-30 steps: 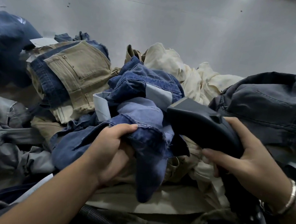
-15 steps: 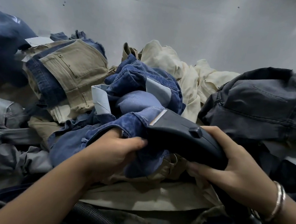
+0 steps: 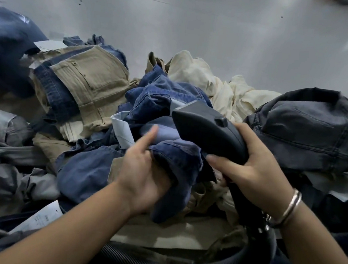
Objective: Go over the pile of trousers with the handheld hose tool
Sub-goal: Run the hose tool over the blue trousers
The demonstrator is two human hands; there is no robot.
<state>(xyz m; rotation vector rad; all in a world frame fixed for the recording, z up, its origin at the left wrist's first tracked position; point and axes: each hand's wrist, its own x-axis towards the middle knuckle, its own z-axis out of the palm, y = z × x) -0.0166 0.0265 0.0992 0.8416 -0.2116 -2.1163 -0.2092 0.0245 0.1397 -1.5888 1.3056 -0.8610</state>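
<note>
A heap of trousers covers the grey table: blue denim trousers (image 3: 163,101) in the middle, khaki ones (image 3: 93,81) at the left, cream ones (image 3: 197,74) behind, dark grey ones (image 3: 309,128) at the right. My right hand (image 3: 252,165) grips the dark handheld hose tool (image 3: 207,124), whose flat nozzle rests against the blue denim. Its ribbed hose (image 3: 156,262) curves along the near edge. My left hand (image 3: 143,175) holds a fold of the blue denim just left of the tool, thumb raised.
A dark blue garment (image 3: 7,47) lies at the far left and grey trousers (image 3: 3,151) at the near left. A white paper tag (image 3: 41,217) sits by my left forearm. Bare grey table surface (image 3: 200,23) stretches behind the pile.
My right hand has carried the tool up and to the right across the blue denim. My left hand has shifted its hold on the fold, the thumb now lifted.
</note>
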